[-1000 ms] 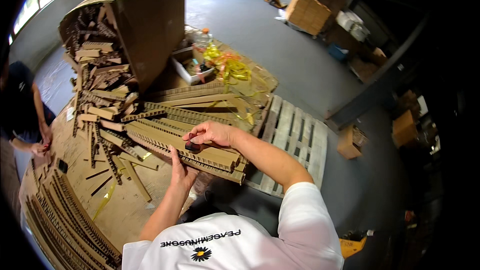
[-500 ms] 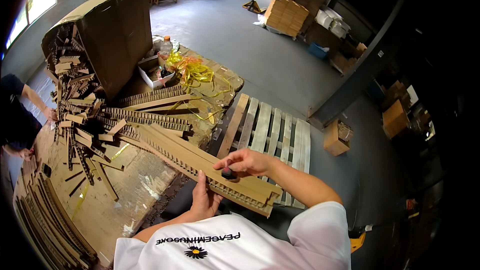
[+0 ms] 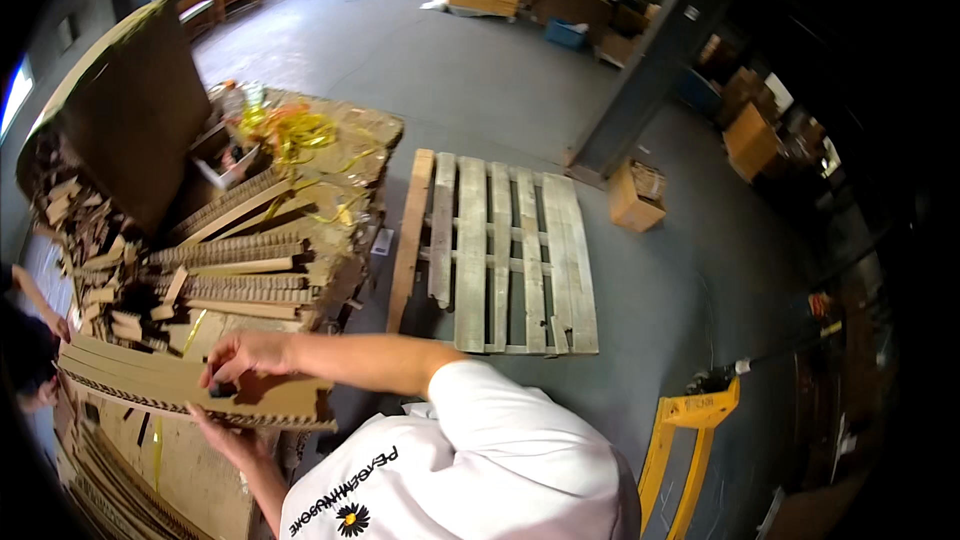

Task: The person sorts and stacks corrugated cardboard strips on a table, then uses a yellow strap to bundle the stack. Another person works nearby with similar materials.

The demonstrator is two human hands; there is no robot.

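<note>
A long brown cardboard piece (image 3: 130,368), scored lengthwise and with a notched, corrugated edge, spans the near side of the workbench. My left hand (image 3: 232,440) grips its near edge from below, thumb against the edge. Over its top face my right hand (image 3: 248,353) is closed around a small dark object (image 3: 222,390), whose kind I cannot make out. Loose cardboard strips (image 3: 235,285) lie just beyond, and more long strips (image 3: 120,480) are stacked at the lower left.
A large open carton (image 3: 130,120) spills cardboard scraps on the bench. Yellow strapping (image 3: 300,130) and a small box (image 3: 225,160) are behind. A wooden pallet (image 3: 500,260) and yellow pallet jack (image 3: 690,420) stand on the right. Another person's hand (image 3: 58,325) is at far left.
My view has turned right. Both hands and the cardboard piece have swung left over the bench, and my right hand, still with the dark object, has moved along with them.
</note>
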